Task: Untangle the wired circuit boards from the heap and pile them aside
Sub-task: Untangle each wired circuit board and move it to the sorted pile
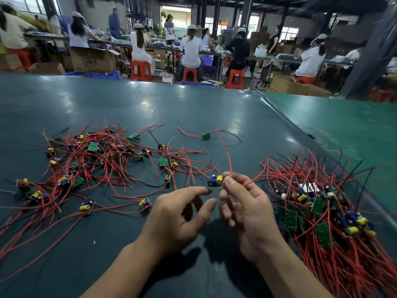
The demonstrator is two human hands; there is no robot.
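The task looks to be somewhere in the middle. On the right part of the worktop (193, 108), toward its near right corner, there is already a thick pile of sorted circuit boards (328, 214), with their red wires lying more or less in one direction. On the left part the tangled heap (96, 160) is not finished: many small green boards with yellow capacitors and blue parts lie there with red and black wires crossing each other, and some loose boards are spread toward the near left edge. One single board (205, 136) with its wires lies alone, farther toward the middle of the worktop. The right hand (242, 203) is the working grip now: its thumb and fingertips pinch a small circuit board (215, 181) with a yellow capacitor and a blue part, held a little above the worktop, between the heap and the pile. Red wires of this board go up and away from the fingers, one toward the far side and one toward the pile on the right. The left hand (180, 214) is just beside the board, with the fingers relaxed and spread, and it holds nothing; its index fingertip almost reaches the board. I judge that the held board seems free from the heap and must only go to the pile, and many boards remain after it.
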